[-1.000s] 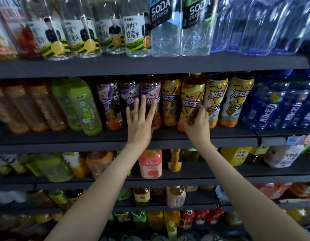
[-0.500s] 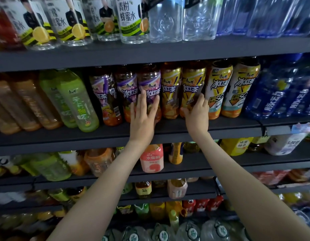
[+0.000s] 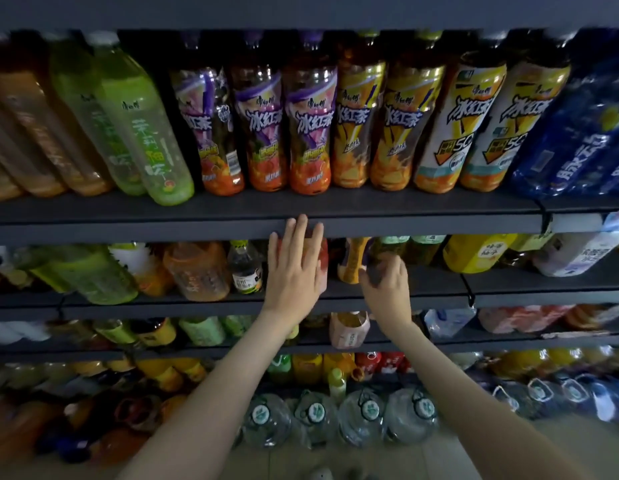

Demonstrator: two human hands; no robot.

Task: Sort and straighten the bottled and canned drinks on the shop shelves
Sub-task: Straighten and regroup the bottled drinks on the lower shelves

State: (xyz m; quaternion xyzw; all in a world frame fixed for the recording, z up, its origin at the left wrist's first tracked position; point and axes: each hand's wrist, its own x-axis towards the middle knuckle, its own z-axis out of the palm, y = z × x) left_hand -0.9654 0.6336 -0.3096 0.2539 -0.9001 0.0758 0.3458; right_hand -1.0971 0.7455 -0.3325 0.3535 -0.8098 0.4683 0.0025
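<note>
Fingers point(image 3: 303, 237) of the left hand point(image 3: 296, 271) are straight and spread, laid flat on the front of a pink bottle point(image 3: 323, 259). The bottle stands on the lower shelf point(image 3: 439, 295), and its top is hidden behind the lip of the upper shelf point(image 3: 405, 223) at twelve o'clock. At three o'clock from that hand the right hand point(image 3: 387, 285) is blurred. Its fingers look loosely curled, but I cannot tell whether they grip anything. Between the two hands stands a slim orange bottle point(image 3: 351, 261), just beside the pink one.

The step seems to be squaring up this part of the row. To do it well, press the pink bottle low on its body with the flat hand, so it slides back upright rather than tipping. Steady the orange neighbour with the right hand, then turn both labels to the front. At nine o'clock a small clear bottle point(image 3: 245, 268) stands near, so take care not to knock it.
</note>
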